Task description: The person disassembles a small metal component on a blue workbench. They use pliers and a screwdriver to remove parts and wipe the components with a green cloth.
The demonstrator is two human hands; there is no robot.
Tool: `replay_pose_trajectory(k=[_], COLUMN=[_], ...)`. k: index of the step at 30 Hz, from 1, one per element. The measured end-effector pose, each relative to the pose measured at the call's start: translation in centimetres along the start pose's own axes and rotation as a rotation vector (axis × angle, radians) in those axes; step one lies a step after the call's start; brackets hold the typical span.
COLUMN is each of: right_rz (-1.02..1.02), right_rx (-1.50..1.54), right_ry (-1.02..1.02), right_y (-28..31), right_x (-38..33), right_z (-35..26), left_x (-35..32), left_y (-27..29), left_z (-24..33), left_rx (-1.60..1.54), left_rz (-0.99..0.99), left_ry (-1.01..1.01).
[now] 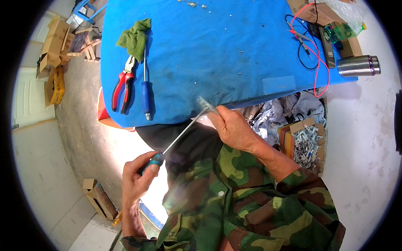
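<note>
My left hand (140,175) is closed round the teal and dark handle of a screwdriver (181,134), whose long shaft slants up to the right. Its tip meets a small pale metal strip (205,103) at the table's front edge. My right hand (234,126) pinches that strip at its near end; the fingers partly hide it. On the blue-covered table (188,50), to the left, lie red and black pliers (123,87) and a second screwdriver (146,94) with a blue handle. A crumpled green cloth (135,37) lies by their far ends.
At the right are a steel flask (358,65), red and black test leads (318,62) and a green plastic bottle (345,31). Below that side stands a carton of shredded scraps (307,144). Cardboard boxes (54,44) stand at the far left, another box (100,198) lower down.
</note>
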State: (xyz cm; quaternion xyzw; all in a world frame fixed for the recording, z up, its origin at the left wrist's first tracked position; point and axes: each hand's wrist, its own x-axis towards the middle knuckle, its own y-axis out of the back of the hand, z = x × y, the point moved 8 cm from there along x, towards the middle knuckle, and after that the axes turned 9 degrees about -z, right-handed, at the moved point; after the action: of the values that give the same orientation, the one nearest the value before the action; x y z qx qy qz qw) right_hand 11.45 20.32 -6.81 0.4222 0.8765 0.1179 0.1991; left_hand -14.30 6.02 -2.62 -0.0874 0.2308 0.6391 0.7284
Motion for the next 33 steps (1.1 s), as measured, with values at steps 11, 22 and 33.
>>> replay_pose_trajectory(k=[11, 22, 33], right_rz=[0.045, 0.036, 0.065], right_rx=[0.037, 0.078, -0.08], right_ry=[0.048, 0.023, 0.025], right_y=[0.2, 0.1, -0.3], right_x=[0.0, 0.1, 0.0], right_z=[-0.4, -0.2, 0.2], left_x=[-1.0, -1.8, -1.8], left_y=[-0.4, -0.8, -1.5], left_z=[4.6, 5.1, 6.6], left_rx=[0.38, 0.466, 0.42], left_rz=[0.097, 0.119, 0.08], left_ry=[-0.112, -0.148, 0.018])
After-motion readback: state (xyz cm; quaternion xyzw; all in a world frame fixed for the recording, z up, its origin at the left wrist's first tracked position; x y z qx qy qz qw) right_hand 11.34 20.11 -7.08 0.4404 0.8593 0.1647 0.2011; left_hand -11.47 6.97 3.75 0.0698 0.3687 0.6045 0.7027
